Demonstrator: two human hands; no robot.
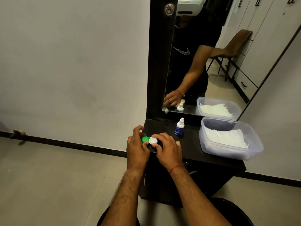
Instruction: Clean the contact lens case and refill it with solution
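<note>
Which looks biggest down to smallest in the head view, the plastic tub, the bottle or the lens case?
1. The tub, by far the largest.
2 and 3. The bottle and the lens case look about alike; the case is partly hidden, so I won't rank them.

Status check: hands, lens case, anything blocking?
Left hand grips lens case at its green end; right hand pinches white cap. Both caps on. Solution bottle upright behind, capped, untouched. Tissue tub off right, nothing blocking.
</note>
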